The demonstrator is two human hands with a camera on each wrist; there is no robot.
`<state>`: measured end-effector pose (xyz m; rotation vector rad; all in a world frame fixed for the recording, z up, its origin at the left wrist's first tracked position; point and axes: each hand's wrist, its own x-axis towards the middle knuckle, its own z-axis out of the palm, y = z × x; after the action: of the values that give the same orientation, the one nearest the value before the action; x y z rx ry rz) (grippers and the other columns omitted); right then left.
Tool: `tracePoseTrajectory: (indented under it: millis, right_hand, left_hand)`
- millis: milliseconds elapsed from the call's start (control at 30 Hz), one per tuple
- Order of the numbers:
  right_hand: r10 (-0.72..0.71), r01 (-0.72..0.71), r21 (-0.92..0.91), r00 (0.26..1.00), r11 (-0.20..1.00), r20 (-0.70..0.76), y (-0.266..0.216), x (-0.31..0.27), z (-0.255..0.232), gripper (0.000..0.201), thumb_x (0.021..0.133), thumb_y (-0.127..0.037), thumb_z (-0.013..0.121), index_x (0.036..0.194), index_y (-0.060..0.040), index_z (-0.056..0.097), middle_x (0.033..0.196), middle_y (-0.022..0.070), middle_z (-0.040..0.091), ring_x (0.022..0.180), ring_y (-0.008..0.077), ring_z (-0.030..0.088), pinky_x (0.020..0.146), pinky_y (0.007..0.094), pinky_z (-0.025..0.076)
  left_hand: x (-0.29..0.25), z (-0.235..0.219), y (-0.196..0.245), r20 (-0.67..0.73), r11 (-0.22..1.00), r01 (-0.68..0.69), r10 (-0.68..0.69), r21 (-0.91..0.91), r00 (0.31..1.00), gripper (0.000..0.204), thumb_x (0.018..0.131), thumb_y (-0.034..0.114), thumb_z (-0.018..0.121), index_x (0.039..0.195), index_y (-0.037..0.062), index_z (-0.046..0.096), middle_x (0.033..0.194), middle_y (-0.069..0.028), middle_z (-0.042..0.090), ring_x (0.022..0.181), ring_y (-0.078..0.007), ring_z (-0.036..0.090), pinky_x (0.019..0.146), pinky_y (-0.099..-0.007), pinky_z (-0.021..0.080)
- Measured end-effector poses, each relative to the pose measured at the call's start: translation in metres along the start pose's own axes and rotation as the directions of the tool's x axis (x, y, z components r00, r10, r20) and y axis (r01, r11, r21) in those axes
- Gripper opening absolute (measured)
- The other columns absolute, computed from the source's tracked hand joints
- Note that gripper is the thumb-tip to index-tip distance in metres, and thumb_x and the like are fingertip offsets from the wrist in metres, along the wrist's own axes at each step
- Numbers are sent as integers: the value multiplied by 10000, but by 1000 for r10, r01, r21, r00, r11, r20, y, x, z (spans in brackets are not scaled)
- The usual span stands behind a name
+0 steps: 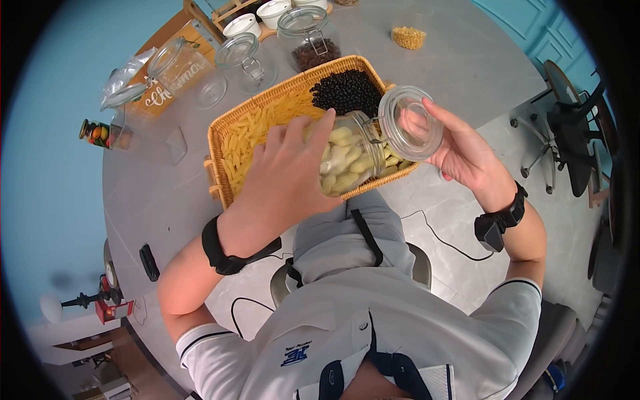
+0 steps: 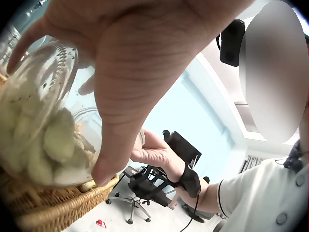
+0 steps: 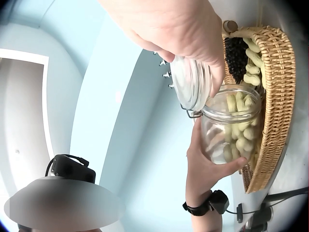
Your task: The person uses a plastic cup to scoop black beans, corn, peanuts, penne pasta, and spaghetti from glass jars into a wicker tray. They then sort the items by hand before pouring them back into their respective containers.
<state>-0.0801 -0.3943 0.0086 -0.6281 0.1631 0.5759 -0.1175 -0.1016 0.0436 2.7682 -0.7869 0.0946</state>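
A glass jar (image 1: pixel 347 152) of pale, unshelled peanuts lies tilted over the wicker basket (image 1: pixel 267 90), its mouth toward the right. My left hand (image 1: pixel 283 167) grips the jar body from the left; in the left wrist view the thumb of this hand (image 2: pixel 120 92) lies along the glass. With my right hand (image 1: pixel 463 150) I hold the hinged glass lid (image 1: pixel 410 123), swung open from the mouth. The right wrist view shows the lid (image 3: pixel 190 82) under my fingers and peanuts (image 3: pixel 239 130) inside the jar. Yellow pasta (image 1: pixel 240 143), black beans (image 1: pixel 347 92) and more peanuts (image 1: pixel 395 163) fill the basket.
Behind the basket stand an empty-looking clip jar (image 1: pixel 250 70) and a jar of dark pieces (image 1: pixel 313 50). Farther right is a tub of yellow kernels (image 1: pixel 408 38). Clear containers and a small colourful jar (image 1: pixel 97 133) are at left, with a black object (image 1: pixel 149 263) nearer me.
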Motion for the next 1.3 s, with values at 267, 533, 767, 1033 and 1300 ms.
tracePoseTrajectory:
  millis: [267,533,767,1033,1300]
  right_hand:
    - [17,-18,7,1000,1000,19,0,10,-13,321,1051,-198,587,1299,-2,529,1300,182,649,1199,250,666,957,440,630]
    - [-9,10,-9,999,1000,39,2,29,-31,288,1047,-179,594,1283,-21,545,1170,85,683,1098,197,708,1000,515,600]
    - [4,-4,-4,1000,1000,14,2,38,-27,305,1048,-181,595,1298,-16,540,1133,63,677,1039,174,713,1016,519,588]
    - [-1,4,-85,1000,996,25,4,43,-20,333,1043,-192,607,1281,31,540,1131,106,684,1024,196,713,978,468,612]
    - [-32,38,-145,999,989,42,9,51,-13,328,1042,-194,612,1249,52,546,1090,110,687,1015,208,715,921,398,640]
  left_hand:
    - [-1,-13,22,116,989,106,-118,100,986,1153,617,307,933,1581,93,336,1369,-205,511,1195,-411,529,1022,-478,476]
    - [1,-20,32,157,977,138,-164,163,974,1049,632,343,931,1495,93,390,1296,-203,550,1168,-433,555,977,-491,503]
    - [11,-30,40,198,952,145,-201,268,959,996,650,389,916,1464,109,414,1237,-194,574,1140,-443,581,918,-507,539]
    - [12,-38,46,177,930,114,-185,349,967,822,716,364,875,1370,60,482,1160,-187,606,1070,-392,622,806,-498,562]
    - [17,-49,48,257,917,189,-288,352,922,1008,634,392,914,1458,92,415,1176,-208,591,1085,-456,588,909,-492,533]
